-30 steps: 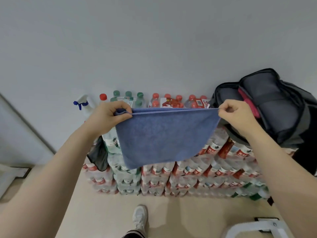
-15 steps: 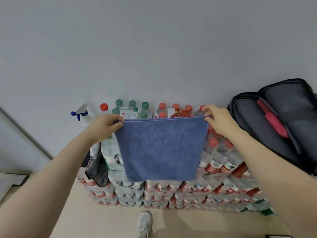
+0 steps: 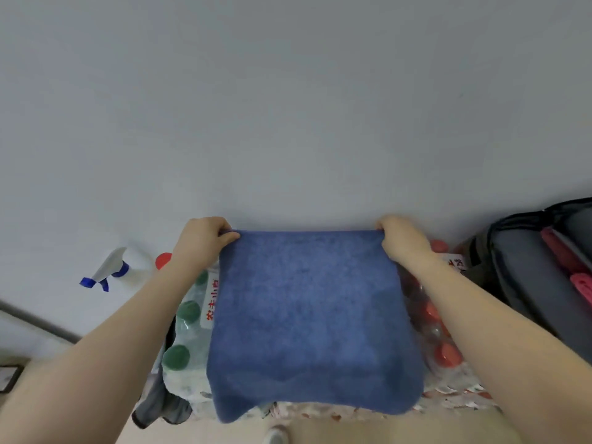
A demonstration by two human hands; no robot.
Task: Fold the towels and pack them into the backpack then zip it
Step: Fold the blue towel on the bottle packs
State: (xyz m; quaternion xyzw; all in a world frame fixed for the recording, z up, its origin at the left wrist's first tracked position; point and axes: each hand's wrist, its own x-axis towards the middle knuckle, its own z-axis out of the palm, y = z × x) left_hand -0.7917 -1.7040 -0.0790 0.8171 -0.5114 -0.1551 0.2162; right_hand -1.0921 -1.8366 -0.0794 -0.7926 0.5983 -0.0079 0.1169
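Observation:
A blue towel (image 3: 312, 318) lies spread over the top of the stacked water-bottle packs, its near edge draping over the front. My left hand (image 3: 201, 240) pinches its far left corner and my right hand (image 3: 402, 240) pinches its far right corner, both close to the wall. The dark grey backpack (image 3: 525, 283) sits open at the right on the same stack, with a pink towel (image 3: 576, 277) showing inside.
Packs of bottles with green caps (image 3: 184, 334) and red caps (image 3: 445, 350) form the work surface against a grey wall. A white spray bottle with a blue nozzle (image 3: 107, 270) stands at the left. A dark cloth (image 3: 157, 402) hangs off the stack's left front.
The towel, held hanging in the air before, has been lowered and laid flat over the bottle packs. Both hands moved forward towards the wall, still holding its corners.

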